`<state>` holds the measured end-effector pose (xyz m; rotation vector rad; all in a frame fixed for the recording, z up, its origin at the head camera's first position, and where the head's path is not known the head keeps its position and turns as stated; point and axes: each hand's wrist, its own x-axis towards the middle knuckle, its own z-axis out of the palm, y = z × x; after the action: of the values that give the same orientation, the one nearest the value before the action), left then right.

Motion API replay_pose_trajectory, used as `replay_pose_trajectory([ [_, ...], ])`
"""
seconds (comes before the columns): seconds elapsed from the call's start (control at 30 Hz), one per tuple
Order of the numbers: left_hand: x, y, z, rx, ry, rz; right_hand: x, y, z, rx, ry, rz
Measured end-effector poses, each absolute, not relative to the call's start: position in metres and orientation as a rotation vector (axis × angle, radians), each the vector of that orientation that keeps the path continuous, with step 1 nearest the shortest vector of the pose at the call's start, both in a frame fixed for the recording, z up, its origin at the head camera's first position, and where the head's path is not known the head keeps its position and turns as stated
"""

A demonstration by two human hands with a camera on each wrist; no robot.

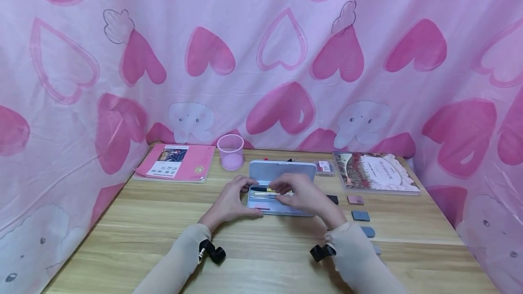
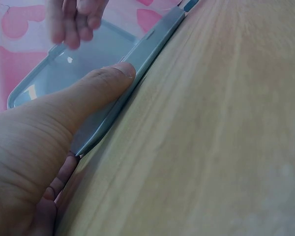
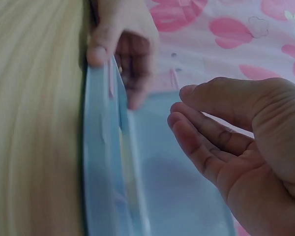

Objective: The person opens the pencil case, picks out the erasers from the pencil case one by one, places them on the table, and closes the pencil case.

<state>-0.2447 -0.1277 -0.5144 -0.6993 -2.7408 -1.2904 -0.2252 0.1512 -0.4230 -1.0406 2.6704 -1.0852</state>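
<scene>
A pale blue hinged pencil case [image 1: 283, 172] lies open on the wooden table, its lid raised at the back. Inside are several pens [image 1: 261, 194], partly hidden by a hand. My left hand [image 1: 234, 198] grips the left end of the case, the thumb along the front rim and the fingers round the far side. Over the middle of the case hovers my right hand [image 1: 301, 193]. Its fingers are loosely bent, and in the right wrist view the right hand [image 3: 246, 142] shows nothing between thumb and fingertips.
Behind the case stand a pink cup [image 1: 231, 153] and a small packet [image 1: 325, 168]. A pink book [image 1: 180, 163] lies back left, a patterned book [image 1: 377, 172] back right. Right of the case are a dark block [image 1: 333, 199], a pink block [image 1: 355, 200] and several blue-grey blocks [image 1: 360, 216].
</scene>
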Motion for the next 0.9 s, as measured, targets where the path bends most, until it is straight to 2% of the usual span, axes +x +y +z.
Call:
replay_pose_trajectory([
  [0.4, -0.246, -0.129, -0.517, -0.729, -2.73, -1.293, -0.23, 0.117, -0.45, -0.983, 2.534, -1.009],
  [0.9, -0.245, -0.127, -0.515, -0.679, -2.751, -1.332, -0.226, 0.124, -0.442, -0.956, 2.534, -0.874],
])
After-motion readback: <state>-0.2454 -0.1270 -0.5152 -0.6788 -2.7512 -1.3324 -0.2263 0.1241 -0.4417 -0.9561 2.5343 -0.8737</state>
